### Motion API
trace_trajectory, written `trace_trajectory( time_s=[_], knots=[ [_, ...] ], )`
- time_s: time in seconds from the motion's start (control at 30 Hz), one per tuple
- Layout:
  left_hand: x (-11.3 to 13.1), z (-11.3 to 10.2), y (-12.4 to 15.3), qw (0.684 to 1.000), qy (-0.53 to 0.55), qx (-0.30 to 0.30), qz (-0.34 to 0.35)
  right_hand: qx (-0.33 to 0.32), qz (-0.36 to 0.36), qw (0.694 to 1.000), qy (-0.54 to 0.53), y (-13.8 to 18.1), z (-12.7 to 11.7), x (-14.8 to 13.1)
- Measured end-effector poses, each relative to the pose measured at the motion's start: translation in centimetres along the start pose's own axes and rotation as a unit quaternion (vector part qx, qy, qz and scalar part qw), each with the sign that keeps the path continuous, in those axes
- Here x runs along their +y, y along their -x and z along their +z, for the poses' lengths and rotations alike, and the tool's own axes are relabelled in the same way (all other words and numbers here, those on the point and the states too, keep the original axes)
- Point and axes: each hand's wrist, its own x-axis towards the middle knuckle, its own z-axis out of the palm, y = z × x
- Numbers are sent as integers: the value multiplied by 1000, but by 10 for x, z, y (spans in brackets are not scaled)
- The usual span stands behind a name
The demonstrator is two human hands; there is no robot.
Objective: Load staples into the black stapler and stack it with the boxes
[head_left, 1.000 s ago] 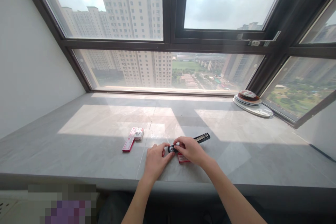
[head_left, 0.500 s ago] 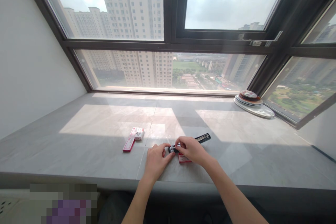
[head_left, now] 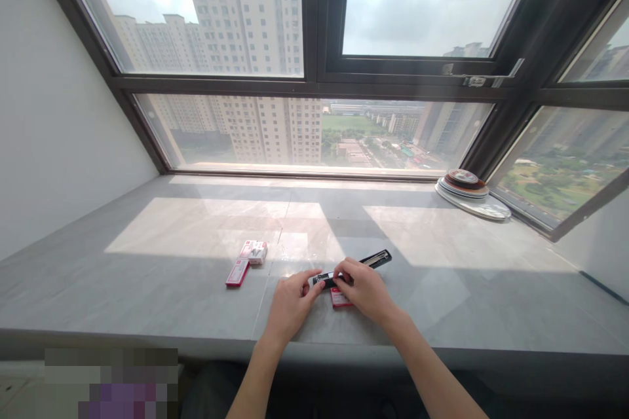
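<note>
- A long black stapler [head_left: 361, 263] lies on the grey stone windowsill [head_left: 147, 288], near its front edge and about midway along; its far end points up and to the right, clear of the hands
- The right hand [head_left: 366, 288] rests over the stapler's near half, fingers curled down onto its top; the grip is closed on it
- The left hand [head_left: 291, 301] meets the stapler's near end, thumb and forefinger pinched at the black tip; whether it grips or only touches, I cannot tell
- A small red box [head_left: 339, 298] lies flat under the right hand, partly covered by it
- A red-and-white staple box [head_left: 254, 251] sits to the left, with a flat red sleeve [head_left: 237, 272] just beside it, both well apart from the left hand
- A stack of round plates [head_left: 472, 196] stands at the far right corner by the dark window frame [head_left: 314, 78]
</note>
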Motion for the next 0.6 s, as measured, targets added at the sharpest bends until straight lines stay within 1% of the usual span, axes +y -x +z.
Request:
trace_trajectory(
  time_s=[0.1,0.27,0.5,0.6],
  knots=[
    [1,1,-1,1000,-7,-4,9,17,-8,1000,-3,0,0,-5],
    [-2,3,0,999,-35,-5,21,21,-53,998,5,-3,3,-8],
    [-6,4,1,999,-25,-8,20,14,-135,990,39,-3,13,5],
    [-6,4,1,1000,-21,-8,18,13,-153,987,38,-3,15,8]
  ],
)
